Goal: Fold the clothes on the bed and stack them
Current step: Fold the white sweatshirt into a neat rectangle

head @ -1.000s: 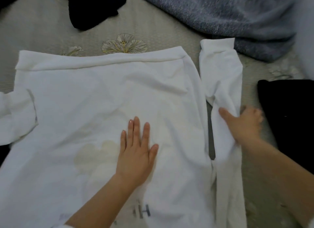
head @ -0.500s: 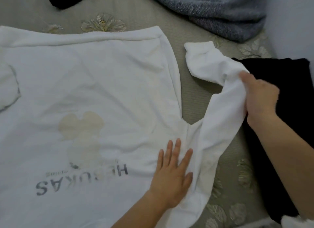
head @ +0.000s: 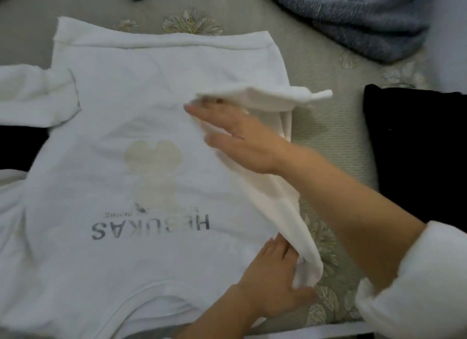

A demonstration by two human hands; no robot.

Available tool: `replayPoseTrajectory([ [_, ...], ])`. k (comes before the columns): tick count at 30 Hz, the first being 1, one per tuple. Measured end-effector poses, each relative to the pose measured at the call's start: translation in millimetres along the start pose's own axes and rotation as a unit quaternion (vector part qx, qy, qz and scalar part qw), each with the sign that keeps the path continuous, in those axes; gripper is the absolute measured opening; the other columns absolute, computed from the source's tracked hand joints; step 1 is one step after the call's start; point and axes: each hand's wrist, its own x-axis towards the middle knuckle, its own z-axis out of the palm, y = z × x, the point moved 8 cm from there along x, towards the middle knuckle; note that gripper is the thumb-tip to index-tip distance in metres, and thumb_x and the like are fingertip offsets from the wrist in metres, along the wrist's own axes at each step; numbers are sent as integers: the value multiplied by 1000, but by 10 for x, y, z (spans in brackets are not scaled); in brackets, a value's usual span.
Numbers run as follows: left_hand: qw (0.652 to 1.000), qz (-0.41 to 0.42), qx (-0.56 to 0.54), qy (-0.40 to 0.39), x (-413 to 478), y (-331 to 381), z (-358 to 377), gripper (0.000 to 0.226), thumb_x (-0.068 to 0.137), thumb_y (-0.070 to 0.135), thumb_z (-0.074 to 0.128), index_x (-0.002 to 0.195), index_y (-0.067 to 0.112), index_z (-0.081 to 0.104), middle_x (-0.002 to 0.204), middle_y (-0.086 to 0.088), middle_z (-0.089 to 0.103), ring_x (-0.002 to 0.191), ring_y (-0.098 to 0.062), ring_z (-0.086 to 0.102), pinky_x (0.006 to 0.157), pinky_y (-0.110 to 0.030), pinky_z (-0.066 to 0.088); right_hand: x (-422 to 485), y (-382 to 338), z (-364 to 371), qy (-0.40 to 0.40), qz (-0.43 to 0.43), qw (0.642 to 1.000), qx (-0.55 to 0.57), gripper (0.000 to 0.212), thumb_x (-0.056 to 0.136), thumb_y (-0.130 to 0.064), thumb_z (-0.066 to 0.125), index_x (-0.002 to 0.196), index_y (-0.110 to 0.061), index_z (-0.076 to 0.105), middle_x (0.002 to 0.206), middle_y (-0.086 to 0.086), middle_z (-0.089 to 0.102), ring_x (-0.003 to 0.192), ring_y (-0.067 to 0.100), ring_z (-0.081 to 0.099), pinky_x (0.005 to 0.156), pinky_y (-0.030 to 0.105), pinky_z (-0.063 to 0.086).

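Fingers (head: 219, 116) of the right hand (head: 242, 141), blurred but straight, carry the sleeve (head: 275, 204); left hand (head: 270, 283) fingertips hidden beneath, grip unclear.

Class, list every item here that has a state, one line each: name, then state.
white sweatshirt, spread flat on the bed, print showing.
folded sleeve, draped across the body.
other sleeve, out sideways, unfolded.
black garment, folded, lying flat.
blue blanket, bunched.
right hand, fingers straight, on the folded sleeve.
left hand, pressing the shoulder fold.
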Motion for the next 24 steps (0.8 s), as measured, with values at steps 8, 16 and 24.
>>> replayPoseTrajectory([
  [8,997,-19,-72,16,-369,-196,-262,54,84,25,49,138,19,49,141,1,50,128,-15,44,107,-27,35,-522,1060,495,2,203,979,-28,38,91,-12,50,128,-17,57,129,0,55,121,18,50,97,26,39],
  [16,874,-186,28,447,-460,-924,-2070,48,79,20,57,126,13,50,132,-8,44,120,-21,36,99,-24,30,-909,1222,956,-67,183,955,-225,101,79,-71,52,150,-36,-12,157,2,-26,143,18,-25,115,41,-12],
  [24,950,-176,205,154,684,-1051,-2351,74,86,53,57,149,37,21,161,-1,1,147,-22,-7,118,-44,-2,-846,1196,583,91,196,969,-124,52,90,-28,55,138,-20,39,141,1,39,131,21,35,106,37,27],
])
